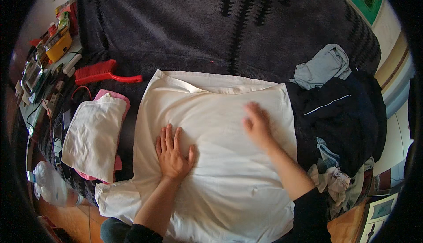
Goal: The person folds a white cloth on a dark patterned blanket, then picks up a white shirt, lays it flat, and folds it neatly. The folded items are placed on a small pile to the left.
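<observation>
A white short-sleeved shirt (224, 137) lies spread in front of me, its hem at the far side and one sleeve sticking out at the lower left. My left hand (173, 158) rests palm down on the cloth, fingers apart. Over the right half of the shirt is my right hand (257, 124), blurred and holding nothing; whether it touches the fabric is unclear. Wrinkles run across the lower part of the shirt, and the hem gapes where its upper layer sags.
Folded white and pink garments (94, 137) lie at the left, below a red bed brush (105, 72). Dark clothes (337, 117), a grey folded garment (322, 66) and crumpled cloths (333, 180) sit at the right. Beneath spreads a dark plush blanket (172, 21). A cluttered glass table (49, 74) borders the left.
</observation>
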A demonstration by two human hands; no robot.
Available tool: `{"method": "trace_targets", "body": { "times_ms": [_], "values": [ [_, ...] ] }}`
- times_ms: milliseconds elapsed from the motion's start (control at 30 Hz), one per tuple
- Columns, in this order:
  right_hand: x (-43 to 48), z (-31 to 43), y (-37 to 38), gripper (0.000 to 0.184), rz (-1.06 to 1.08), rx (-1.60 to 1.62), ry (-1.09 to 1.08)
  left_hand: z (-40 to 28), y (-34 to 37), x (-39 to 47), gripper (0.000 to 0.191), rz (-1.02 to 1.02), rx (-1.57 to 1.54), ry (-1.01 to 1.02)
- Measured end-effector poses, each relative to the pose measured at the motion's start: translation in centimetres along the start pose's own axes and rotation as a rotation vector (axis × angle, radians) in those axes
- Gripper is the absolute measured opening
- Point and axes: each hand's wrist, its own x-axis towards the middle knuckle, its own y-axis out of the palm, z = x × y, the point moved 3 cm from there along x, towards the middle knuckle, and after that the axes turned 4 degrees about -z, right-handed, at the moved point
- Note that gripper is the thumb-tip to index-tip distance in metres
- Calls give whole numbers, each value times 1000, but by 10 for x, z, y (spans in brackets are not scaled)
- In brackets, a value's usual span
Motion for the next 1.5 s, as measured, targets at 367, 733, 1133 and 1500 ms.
{"method": "trace_targets", "body": {
  "times_ms": [367, 733, 1133, 1500],
  "values": [
    [-9, 49, 0, 51, -24, -184, -51, 6, 4, 31, 42, -48, -238, 89],
    [-12, 42, 5, 53, -52, -115, -42, 96, 26, 217, 34, 19, 97, -140],
    [-13, 41, 6, 53, -46, -107, -26, 111, 24, 247, 19, -143, 486, -62],
    [-13, 43, 3, 51, -40, -84, -26, 48, 55, 187, 33, -82, -194, 122]
  ]
}}
